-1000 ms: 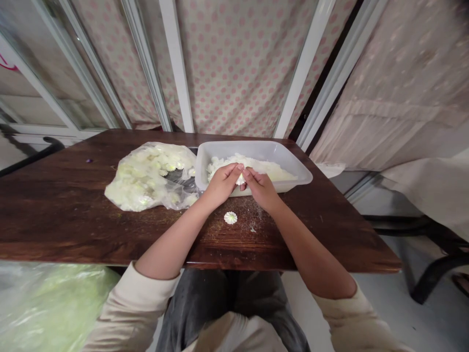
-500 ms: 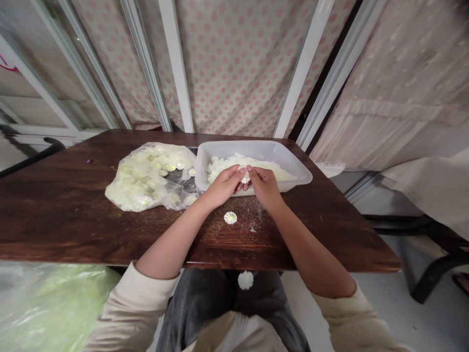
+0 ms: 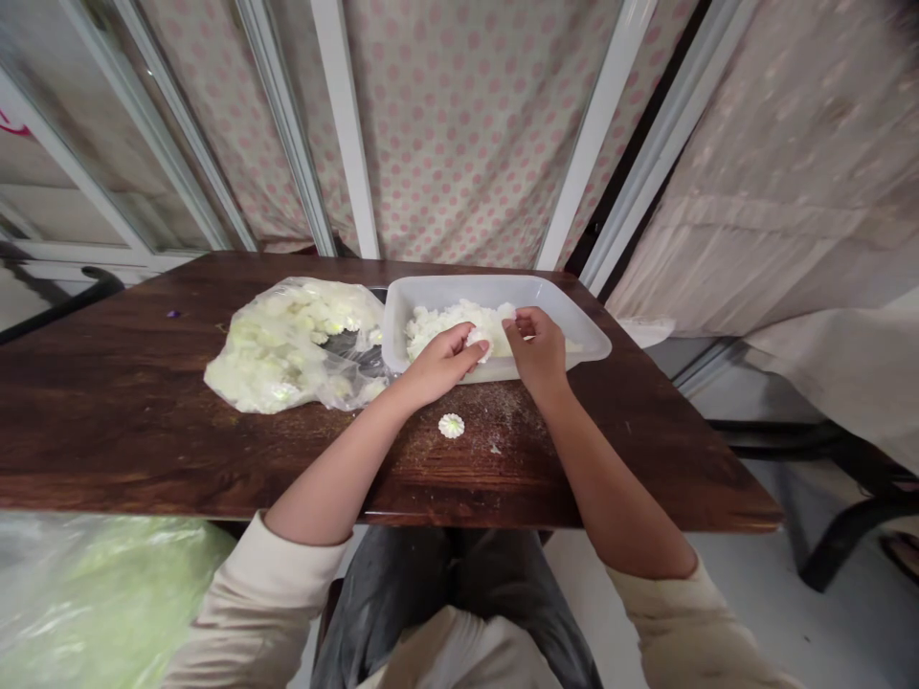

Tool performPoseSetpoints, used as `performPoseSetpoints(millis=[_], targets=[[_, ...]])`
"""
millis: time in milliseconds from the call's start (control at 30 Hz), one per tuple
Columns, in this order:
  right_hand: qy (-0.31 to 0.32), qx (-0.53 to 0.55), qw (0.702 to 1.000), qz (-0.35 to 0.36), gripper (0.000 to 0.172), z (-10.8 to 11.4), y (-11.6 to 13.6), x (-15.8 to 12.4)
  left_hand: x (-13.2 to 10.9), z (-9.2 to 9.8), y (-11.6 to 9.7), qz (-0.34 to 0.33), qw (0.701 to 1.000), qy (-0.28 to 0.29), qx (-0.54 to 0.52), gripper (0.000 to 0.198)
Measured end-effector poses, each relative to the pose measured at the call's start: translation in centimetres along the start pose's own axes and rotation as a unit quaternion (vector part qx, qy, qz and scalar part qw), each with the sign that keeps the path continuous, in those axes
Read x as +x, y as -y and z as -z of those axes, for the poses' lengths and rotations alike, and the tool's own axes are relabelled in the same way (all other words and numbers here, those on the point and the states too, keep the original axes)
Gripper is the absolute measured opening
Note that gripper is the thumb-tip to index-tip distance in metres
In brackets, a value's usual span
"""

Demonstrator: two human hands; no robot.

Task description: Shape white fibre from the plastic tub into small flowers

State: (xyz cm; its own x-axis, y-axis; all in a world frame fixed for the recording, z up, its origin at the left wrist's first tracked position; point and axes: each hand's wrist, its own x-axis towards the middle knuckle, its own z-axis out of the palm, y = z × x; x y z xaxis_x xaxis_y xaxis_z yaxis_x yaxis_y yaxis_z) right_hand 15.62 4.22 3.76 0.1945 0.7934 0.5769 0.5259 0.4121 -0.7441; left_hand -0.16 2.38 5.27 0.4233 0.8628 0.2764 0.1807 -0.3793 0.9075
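Over the front of a white plastic tub (image 3: 578, 321), my left hand (image 3: 439, 369) is closed around white flower-shaped pieces (image 3: 479, 338), their number hidden by the fingers. Just to the right, my right hand (image 3: 541, 352) pinches a thin white petal piece (image 3: 506, 312) between thumb and fingertips. Loose white petal pieces (image 3: 449, 314) are heaped in the tub below and behind both hands. On the table in front of the tub lies one white flower head with a pale green centre (image 3: 452, 426).
A clear plastic bag (image 3: 251, 330) of white and yellowish-green flowers lies left of the tub on the dark wooden table (image 3: 129, 402). Another bag with pale green contents (image 3: 136, 603) sits below the table's left front edge. Spotted curtains hang behind.
My hands have parted: the right has moved right and slightly up with a petal piece, while the left stays nearly still. A white piece seen above my lap is no longer in view.
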Motion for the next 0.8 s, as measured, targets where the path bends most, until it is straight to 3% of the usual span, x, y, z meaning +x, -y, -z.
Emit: performPoseSetpoints(millis=[133,300,400,533,600,667,733,767,800], targets=[[-0.017,-0.034,0.998,0.054,0.025,0.3,-0.3,0.3,0.1,0.2,0.2,0.009,0.999,-0.031,-0.034,0.018],[0.036,0.004,0.99,0.133,0.018,0.5,1.5,-0.7,0.3,0.2,0.2,0.016,0.995,-0.057,-0.076,0.013],[0.021,0.014,0.98,0.199,0.018,1.3,3.0,-1.7,0.3,0.2,0.0,0.019,0.994,-0.057,-0.089,0.012],[0.0,0.13,0.945,0.298,0.022,2.8,5.9,-4.2,0.2,0.4,-0.4,0.018,0.993,-0.069,-0.095,0.013],[0.065,0.191,0.913,0.353,0.023,2.8,7.2,-7.1,0.1,0.5,-0.5,0.024,0.993,-0.066,-0.096,0.013],[0.184,0.222,0.862,0.416,0.029,1.9,7.5,-11.4,0.1,0.6,-0.4,0.031,0.993,-0.06,-0.094,0.012],[0.358,0.189,0.791,0.459,0.035,0.4,6.1,-16.4,0.1,0.6,-0.3,0.027,0.994,-0.055,-0.087,0.012],[0.423,0.148,0.77,0.454,0.036,-0.5,4.8,-18.8,0.1,0.6,-0.2,0.021,0.995,-0.054,-0.086,0.012],[0.483,0.069,0.77,0.411,0.032,-1.3,3.2,-21.0,0.1,0.5,-0.1,0.014,0.995,-0.052,-0.086,0.012]])
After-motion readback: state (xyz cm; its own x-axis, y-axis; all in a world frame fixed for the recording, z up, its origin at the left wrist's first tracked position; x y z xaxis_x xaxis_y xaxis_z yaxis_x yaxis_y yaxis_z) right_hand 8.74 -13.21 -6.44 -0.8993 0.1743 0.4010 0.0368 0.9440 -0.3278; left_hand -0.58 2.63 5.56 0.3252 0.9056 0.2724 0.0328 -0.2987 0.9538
